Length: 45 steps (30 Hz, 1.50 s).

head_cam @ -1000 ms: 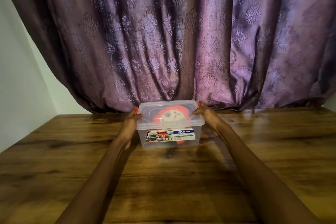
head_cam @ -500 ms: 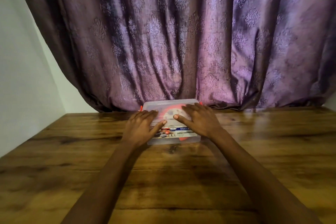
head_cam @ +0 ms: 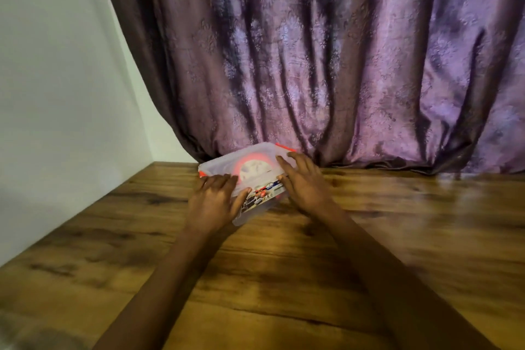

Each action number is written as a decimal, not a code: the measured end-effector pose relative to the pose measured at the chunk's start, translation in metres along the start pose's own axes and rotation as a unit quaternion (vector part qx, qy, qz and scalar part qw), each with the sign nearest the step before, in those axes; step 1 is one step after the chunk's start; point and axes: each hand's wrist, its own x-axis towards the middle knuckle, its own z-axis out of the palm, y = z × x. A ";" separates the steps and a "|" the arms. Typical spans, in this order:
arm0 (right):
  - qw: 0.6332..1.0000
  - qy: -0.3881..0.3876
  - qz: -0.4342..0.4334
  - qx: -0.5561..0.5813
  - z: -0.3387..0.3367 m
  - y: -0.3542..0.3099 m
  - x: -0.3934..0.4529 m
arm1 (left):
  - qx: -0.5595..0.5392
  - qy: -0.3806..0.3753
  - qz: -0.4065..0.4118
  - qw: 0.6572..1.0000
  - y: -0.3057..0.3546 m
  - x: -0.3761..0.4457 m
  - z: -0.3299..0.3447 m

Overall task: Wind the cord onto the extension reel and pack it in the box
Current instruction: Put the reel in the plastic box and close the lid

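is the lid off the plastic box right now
No, the clear lid sits on the box, with the left hand and right hand resting flat on it over the orange reel.

This looks like a room in a home. A heavy purple curtain [head_cam: 326,65] with a woven flower pattern hangs in deep folds down to a wooden table [head_cam: 284,278], covering most of the far side. To the left stands a plain white wall [head_cam: 51,79], meeting the table at its edge. The table has a warm brown grain with a slight shine. A clear plastic storage box [head_cam: 227,166] of the household kind sits on it, close against the curtain.
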 end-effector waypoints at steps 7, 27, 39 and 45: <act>0.995 -0.042 -0.016 0.091 0.053 -0.098 0.048 | 0.073 0.016 -0.104 0.992 -0.064 -0.045 -0.016; 0.945 -0.194 -0.114 0.239 0.146 -0.286 0.125 | 0.181 0.007 -0.259 0.949 -0.204 -0.119 -0.047; 0.930 -0.175 -0.123 0.300 0.168 -0.296 0.131 | 0.161 0.026 -0.280 0.946 -0.216 -0.120 -0.038; 0.917 -0.182 -0.135 0.329 0.161 -0.292 0.134 | 0.182 0.008 -0.295 0.938 -0.214 -0.121 -0.035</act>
